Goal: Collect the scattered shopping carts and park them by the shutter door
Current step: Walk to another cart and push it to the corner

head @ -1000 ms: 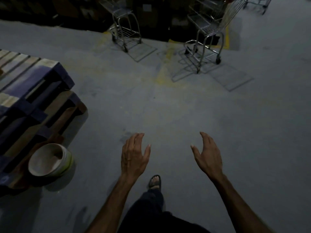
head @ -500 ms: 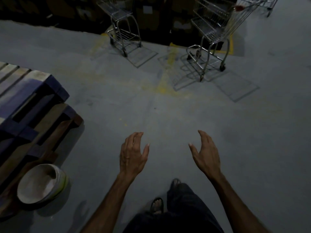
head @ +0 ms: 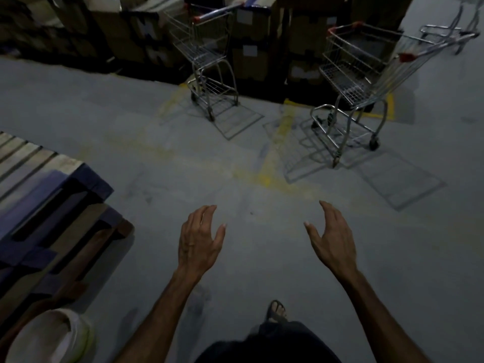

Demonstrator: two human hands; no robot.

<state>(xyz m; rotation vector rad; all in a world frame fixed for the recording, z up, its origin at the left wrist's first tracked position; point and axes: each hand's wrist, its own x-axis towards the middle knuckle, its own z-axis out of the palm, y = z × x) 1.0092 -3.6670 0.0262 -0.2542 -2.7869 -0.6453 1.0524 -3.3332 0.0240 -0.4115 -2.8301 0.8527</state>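
Note:
Two metal shopping carts stand ahead on the grey floor. The left cart [head: 209, 61] is against stacked boxes, its red-ended handle at the top. The right cart [head: 358, 82] stands farther right, tilted in the wide view, with red corner caps. Part of a third cart [head: 455, 32] shows at the top right edge. My left hand [head: 200, 242] and my right hand [head: 332, 239] are held out in front of me, fingers loosely spread, holding nothing. Both hands are well short of the carts. No shutter door is in view.
Stacked wooden pallets [head: 52, 205] with blue blocks lie at the left. A white bucket [head: 49, 336] sits at the bottom left corner. Cardboard boxes [head: 262, 48] line the back. Faded yellow floor lines [head: 275, 158] run between the carts. My sandalled foot [head: 276, 310] shows below.
I have walked forward: the carts are nearer and fuller in view, the pallets and bucket have slid toward the lower left. Both hands stay out and empty.

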